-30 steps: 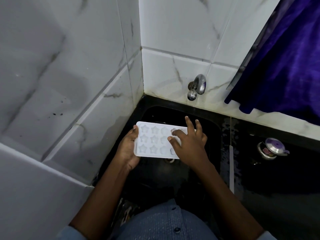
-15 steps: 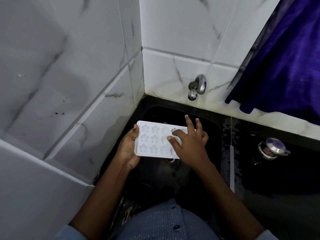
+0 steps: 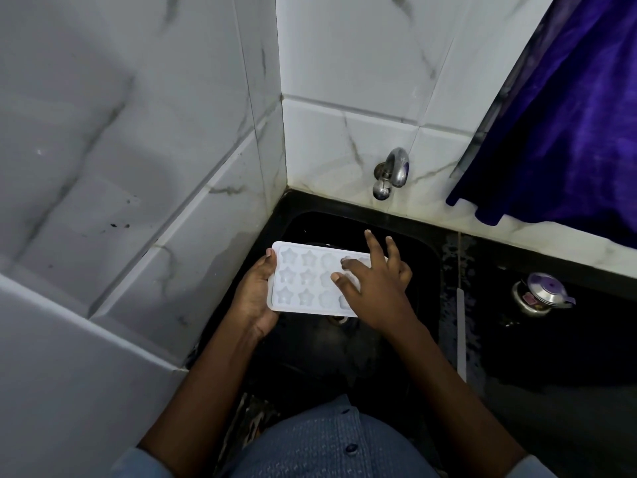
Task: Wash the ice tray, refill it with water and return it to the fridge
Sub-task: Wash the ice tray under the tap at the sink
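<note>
A white ice tray [image 3: 303, 279] with star-shaped and round moulds is held flat above the black sink [image 3: 424, 257]. My left hand [image 3: 255, 294] grips its left short edge from the side and below. My right hand [image 3: 374, 281] lies on top of the tray's right half, fingers spread and pressing into the moulds, covering that end. The metal tap [image 3: 393, 172] sticks out of the tiled wall above the sink; no water stream is visible.
White marble tiles close the left and back sides. A blue curtain [image 3: 565, 108] hangs at the upper right. On the wet black counter to the right sits a small steel lidded pot [image 3: 541, 294]. The sink drain [image 3: 339, 319] shows just under the tray.
The right hand's fingers have shifted slightly over the moulds. The tray and left hand stay where they were.
</note>
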{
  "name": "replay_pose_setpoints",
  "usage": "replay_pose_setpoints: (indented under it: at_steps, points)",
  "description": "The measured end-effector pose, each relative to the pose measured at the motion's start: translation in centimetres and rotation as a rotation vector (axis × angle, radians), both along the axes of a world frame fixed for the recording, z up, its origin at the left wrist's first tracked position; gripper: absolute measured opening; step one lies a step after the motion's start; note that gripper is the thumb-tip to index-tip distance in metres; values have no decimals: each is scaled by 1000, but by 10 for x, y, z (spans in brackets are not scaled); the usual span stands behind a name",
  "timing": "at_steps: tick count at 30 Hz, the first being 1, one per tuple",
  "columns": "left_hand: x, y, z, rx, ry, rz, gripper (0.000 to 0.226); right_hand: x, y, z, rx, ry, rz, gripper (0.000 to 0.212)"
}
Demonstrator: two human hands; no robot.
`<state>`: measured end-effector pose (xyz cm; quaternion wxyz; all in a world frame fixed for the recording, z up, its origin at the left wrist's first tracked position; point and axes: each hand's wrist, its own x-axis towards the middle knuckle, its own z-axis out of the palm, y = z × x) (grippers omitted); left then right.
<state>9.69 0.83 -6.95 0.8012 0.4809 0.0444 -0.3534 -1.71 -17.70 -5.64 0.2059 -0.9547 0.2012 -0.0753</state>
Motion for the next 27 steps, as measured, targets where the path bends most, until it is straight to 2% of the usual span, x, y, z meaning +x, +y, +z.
replay_pose_setpoints:
  at_steps: [12, 27]
  points:
    - [-3, 4, 0, 3, 7, 9, 49, -1, 2, -1, 1, -14, -28, 39]
    - [0, 10, 0, 19, -5, 3, 58, 2, 11, 2, 36, -4, -29, 41]
